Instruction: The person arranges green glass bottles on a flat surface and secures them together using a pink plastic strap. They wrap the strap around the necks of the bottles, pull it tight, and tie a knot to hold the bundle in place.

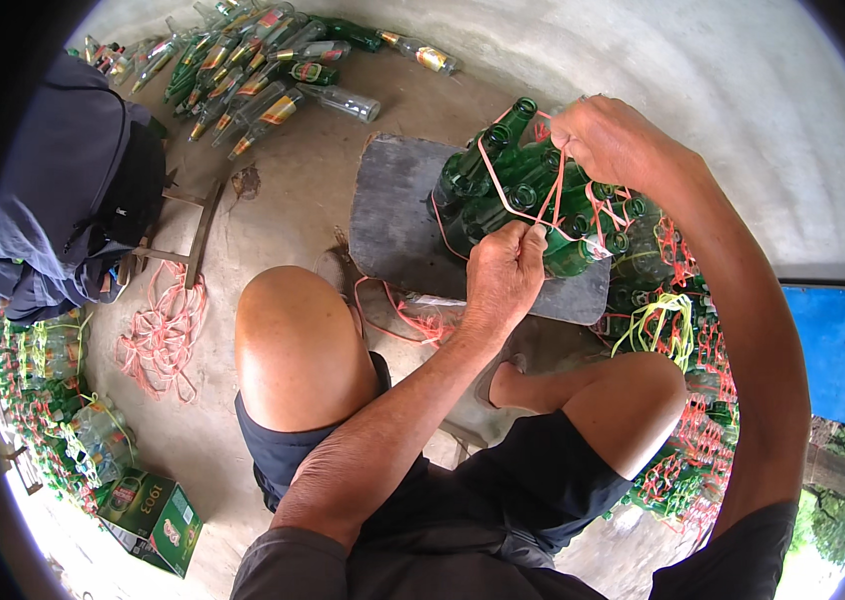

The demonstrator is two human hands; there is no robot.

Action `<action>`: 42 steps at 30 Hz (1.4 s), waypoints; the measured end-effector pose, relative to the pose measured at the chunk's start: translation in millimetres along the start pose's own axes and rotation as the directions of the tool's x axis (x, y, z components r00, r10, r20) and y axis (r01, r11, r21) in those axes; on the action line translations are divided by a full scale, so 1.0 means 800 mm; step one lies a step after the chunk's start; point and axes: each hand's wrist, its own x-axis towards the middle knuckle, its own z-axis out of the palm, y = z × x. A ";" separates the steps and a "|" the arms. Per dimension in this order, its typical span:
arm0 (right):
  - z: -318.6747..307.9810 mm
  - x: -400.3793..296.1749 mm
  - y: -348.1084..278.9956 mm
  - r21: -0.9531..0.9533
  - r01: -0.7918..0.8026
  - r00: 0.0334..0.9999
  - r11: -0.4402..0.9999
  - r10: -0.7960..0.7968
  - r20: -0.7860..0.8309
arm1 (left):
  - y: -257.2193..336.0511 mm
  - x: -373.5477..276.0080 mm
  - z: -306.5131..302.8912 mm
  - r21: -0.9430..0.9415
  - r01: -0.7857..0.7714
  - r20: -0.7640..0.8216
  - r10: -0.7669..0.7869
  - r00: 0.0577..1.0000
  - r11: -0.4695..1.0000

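A cluster of green glass bottles (479, 217) stands on a dark, worn board (392, 199) in front of my knees. Pink plastic twine (494, 178) loops around the bottles and crosses between their necks. My left hand (505, 259) pinches the twine at the near side of the cluster, thumb against fingers. Above the far right bottles, my right hand (602, 139) is closed on another stretch of the twine, which runs taut down toward the left hand. The right fingertips are partly hidden behind the hand.
Loose bottles (265, 67) lie piled near the wall. A person (77, 180) sits at the left beside a wooden stool frame (201, 232). Pink twine (164, 330) is heaped on the floor. Tied bottle bundles (692, 420) line the right, and a green carton (152, 517) stands lower left.
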 end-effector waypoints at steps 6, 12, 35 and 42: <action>-0.020 0.010 -0.022 -0.021 0.000 0.996 1.000 0.001 0.085 | -0.002 0.001 0.002 -0.048 -0.012 -0.032 0.011 0.999 0.999; -0.015 0.031 -0.013 -0.083 0.037 0.992 0.996 -0.026 0.126 | 0.002 0.001 0.005 -0.018 0.009 -0.017 -0.009 1.000 1.000; -0.026 0.062 -0.039 0.002 -0.152 0.954 0.988 0.146 0.261 | 0.011 0.005 0.006 -0.040 0.019 -0.021 -0.020 1.000 0.999; -0.023 0.074 -0.045 -0.092 -0.285 0.864 0.954 0.297 0.406 | 0.018 0.000 0.003 -0.095 0.092 0.009 -0.092 0.996 0.991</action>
